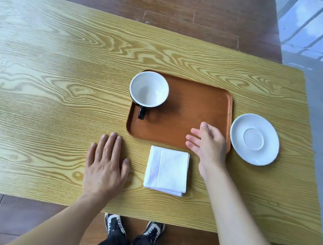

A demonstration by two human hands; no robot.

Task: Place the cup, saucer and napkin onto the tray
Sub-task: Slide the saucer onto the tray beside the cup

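Note:
A brown wooden tray [203, 99] lies on the table. In its far left corner stands an empty cup [149, 89], white inside and black outside, its handle pointing toward me. The white saucer [254, 139] rests on the table just right of the tray. A folded white napkin [167, 170] lies on the table just in front of the tray. My left hand [105, 166] lies flat on the table, left of the napkin, holding nothing. My right hand [209, 144] hovers over the tray's near right corner, fingers spread, empty.
The light wooden table [45, 81] stretches far to the left. Its right edge runs close behind the saucer. Its near edge is just above my shoes [132, 226]. Brown floorboards [176, 3] lie beyond the far edge.

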